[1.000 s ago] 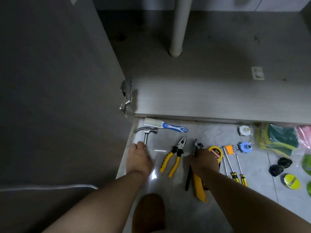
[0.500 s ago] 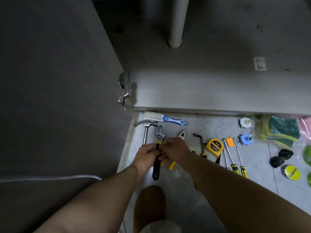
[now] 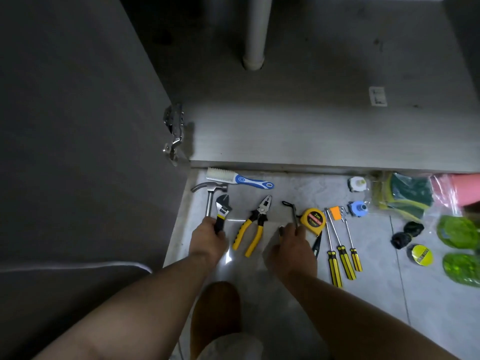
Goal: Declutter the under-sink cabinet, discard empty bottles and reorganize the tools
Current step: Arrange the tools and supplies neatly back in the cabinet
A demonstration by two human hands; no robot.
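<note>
1. Left grip (image 3: 207, 240): fingers curled round the black handle of the wrench (image 3: 223, 207); wrench low over the floor (image 3: 285, 189), head pointing toward the cabinet.
2. Right grip (image 3: 291, 253): fingers curled over the lower part of a thin dark tool (image 3: 293, 211); its hooked tip juts out beyond the fingertips, and a dark pointed end shows at the hand's right side.
3. Hammer (image 3: 210, 189): flat on the floor, just left of the wrench; lower handle hidden by the left grip.
4. Brush (image 3: 240, 179): white bristles, blue-and-white handle; lies along the cabinet's front edge, just beyond the hammer head.
5. Pliers (image 3: 255, 222): yellow handles, slightly apart; between the two hands, touched by neither.
6. Tape measure (image 3: 313, 218): yellow case; just right of the dark tool, near the right fingertips.
7. Screwdrivers (image 3: 340, 252): three, yellow-and-black handles, side by side to the right of the tape measure.
8. Hex keys (image 3: 337, 213): in an orange holder at the screwdriver tips.
9. Blue roll (image 3: 358, 208) and white roll (image 3: 357, 184): beyond the screwdrivers.
10. Bagged sponges (image 3: 405, 196), green packs (image 3: 457, 229), yellow-black tape (image 3: 420, 254): far right on the floor.
11. Cabinet base (image 3: 311, 136): pipe (image 3: 255, 35) rising at the back; door (image 3: 78, 126) open at left, hinge (image 3: 174, 133) showing.
</note>
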